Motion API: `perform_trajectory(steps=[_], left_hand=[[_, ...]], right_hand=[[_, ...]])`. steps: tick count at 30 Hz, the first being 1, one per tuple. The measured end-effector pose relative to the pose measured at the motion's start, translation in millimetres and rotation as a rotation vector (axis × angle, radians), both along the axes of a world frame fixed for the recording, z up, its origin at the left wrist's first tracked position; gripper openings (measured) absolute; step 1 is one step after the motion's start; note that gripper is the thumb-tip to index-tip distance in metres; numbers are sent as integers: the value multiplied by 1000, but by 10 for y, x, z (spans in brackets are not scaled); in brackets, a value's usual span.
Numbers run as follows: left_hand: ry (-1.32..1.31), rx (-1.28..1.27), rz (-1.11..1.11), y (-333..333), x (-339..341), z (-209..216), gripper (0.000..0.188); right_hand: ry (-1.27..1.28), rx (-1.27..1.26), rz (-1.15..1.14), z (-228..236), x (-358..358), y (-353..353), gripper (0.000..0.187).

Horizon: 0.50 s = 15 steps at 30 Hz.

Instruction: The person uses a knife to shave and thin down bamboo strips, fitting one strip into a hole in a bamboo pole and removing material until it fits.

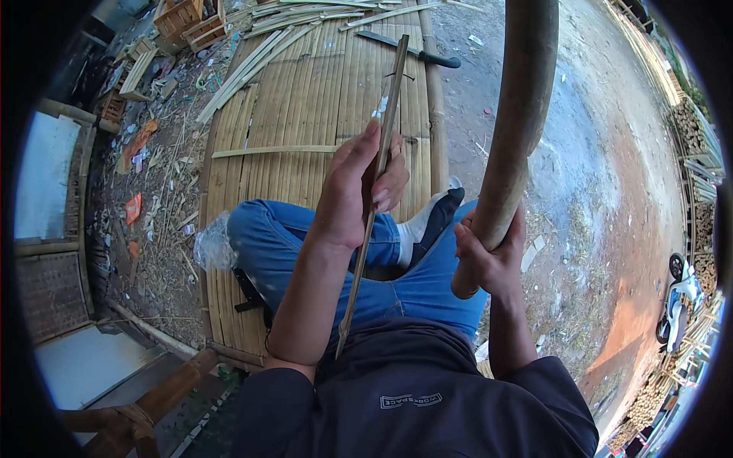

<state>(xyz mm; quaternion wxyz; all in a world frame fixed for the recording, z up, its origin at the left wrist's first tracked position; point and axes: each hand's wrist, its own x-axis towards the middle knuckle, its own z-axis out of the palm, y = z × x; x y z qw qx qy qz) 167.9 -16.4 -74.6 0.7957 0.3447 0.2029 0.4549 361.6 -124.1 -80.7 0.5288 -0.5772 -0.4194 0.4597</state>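
Note:
My left hand (366, 172) is closed round a long thin bamboo strip (388, 114), which slants from above my fingers down past my forearm toward my shirt. Its thumb lies along the strip. In my right hand (492, 256) is a thick brown pole (519, 107), gripped near its lower end and rising out past the top of the view. Beyond my left hand, a long knife (412, 52) with a black handle lies on the slatted bamboo platform (298, 99). Another flat strip (275, 151) lies across the slats, left of my left hand.
I sit cross-legged in blue jeans (267, 233) on the platform. Several split strips (256, 65) lie at its far left. A crumpled clear plastic bag (214, 240) rests by my left knee. Wooden crates (183, 21) stand far left, and a motorbike (679, 301) is parked far right.

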Motion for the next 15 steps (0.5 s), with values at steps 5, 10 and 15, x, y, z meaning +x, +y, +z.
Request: perform_trajectory(steps=[5,10,15], left_hand=[[54,-34,8,-28,54,72,38],[86,-28,-32,-34,84,192,33],[40,-70,-77,-36,96,184,34]], right_hand=[[-141,28,55,-156,-12,-2,48],[-397,113,32,-237,-89,107,44],[-488,133,13,-355,-47,173,42]])
